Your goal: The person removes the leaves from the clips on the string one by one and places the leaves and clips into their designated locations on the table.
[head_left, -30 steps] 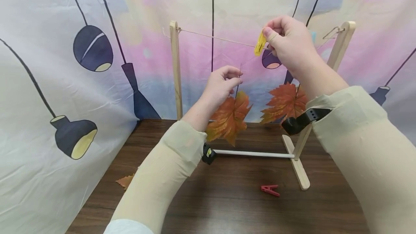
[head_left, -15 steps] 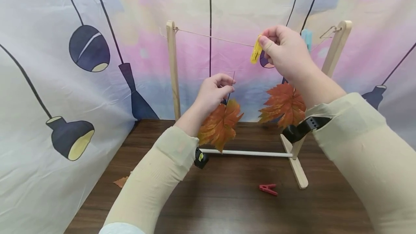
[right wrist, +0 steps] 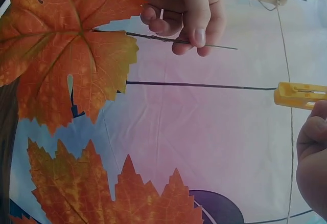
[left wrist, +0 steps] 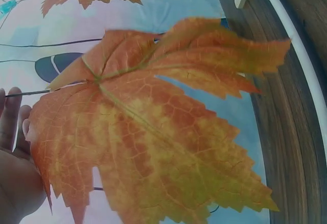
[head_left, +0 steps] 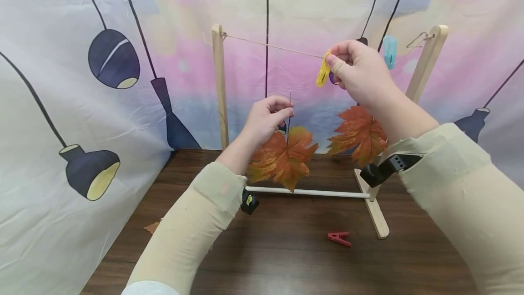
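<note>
My left hand (head_left: 268, 117) pinches the thin stem of an orange artificial maple leaf (head_left: 288, 160) between thumb and fingers. The leaf hangs below that hand and fills much of the left wrist view. Higher up on the right, my right hand (head_left: 362, 69) pinches a yellow clothespin (head_left: 323, 74). In the right wrist view the clothespin overlaps the string (right wrist: 287, 55); whether it is clipped on, I cannot tell. The bare stem tip stands below the string, apart from the clothespin. A second maple leaf (head_left: 360, 133) hangs behind my right forearm, below a light-blue clothespin (head_left: 390, 52).
The string runs between two wooden posts (head_left: 221, 90), joined low down by a white rod (head_left: 315, 193). A red clothespin (head_left: 339, 239) lies on the dark wooden table (head_left: 286, 258). Another leaf (head_left: 152, 227) shows partly beside my left sleeve. Painted cloth hangs behind.
My right hand has come down a little with the yellow clothespin, uncovering the light-blue one. My left hand has moved down and left, and its leaf has turned.
</note>
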Available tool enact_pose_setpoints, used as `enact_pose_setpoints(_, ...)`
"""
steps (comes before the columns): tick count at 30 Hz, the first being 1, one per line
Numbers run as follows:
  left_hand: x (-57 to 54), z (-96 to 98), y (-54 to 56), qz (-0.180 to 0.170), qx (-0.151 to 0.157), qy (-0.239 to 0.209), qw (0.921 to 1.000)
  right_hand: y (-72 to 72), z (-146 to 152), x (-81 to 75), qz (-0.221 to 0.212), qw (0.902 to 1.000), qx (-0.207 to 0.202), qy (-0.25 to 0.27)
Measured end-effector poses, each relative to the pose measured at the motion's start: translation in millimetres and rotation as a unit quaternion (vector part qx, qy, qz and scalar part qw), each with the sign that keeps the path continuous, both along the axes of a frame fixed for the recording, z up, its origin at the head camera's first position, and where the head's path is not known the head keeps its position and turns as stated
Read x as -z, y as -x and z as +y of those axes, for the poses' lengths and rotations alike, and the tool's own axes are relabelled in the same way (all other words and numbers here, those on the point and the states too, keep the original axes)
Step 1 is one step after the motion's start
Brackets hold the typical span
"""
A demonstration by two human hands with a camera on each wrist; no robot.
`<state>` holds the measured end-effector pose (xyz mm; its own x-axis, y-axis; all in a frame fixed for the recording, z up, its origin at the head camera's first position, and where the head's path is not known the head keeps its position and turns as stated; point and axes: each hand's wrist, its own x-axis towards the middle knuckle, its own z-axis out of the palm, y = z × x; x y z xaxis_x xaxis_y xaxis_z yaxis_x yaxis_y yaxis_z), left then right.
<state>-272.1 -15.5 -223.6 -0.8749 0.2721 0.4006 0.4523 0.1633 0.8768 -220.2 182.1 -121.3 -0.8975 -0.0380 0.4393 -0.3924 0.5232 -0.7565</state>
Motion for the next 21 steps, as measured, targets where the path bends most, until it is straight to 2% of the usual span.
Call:
enact_pose_setpoints(7,6.0,-8.0,-1.7,0.0,0.006,0.023,0.9997,-1.1,1,6.8,-0.003,0.9997,0.006,-0.024)
enact_pose_setpoints(14,9.1,-15.1,-1.0,0.003,-0.005,0.028,0.9996,-1.6,5,15.2,-0.013,0.9996,0.011,-0.023)
enact_pose_setpoints(21,10.6,-20.1,-3.5,0.002,-0.001,0.04,0.9992,-2.8,8,21.4,-0.013,0.9998,0.003,-0.017)
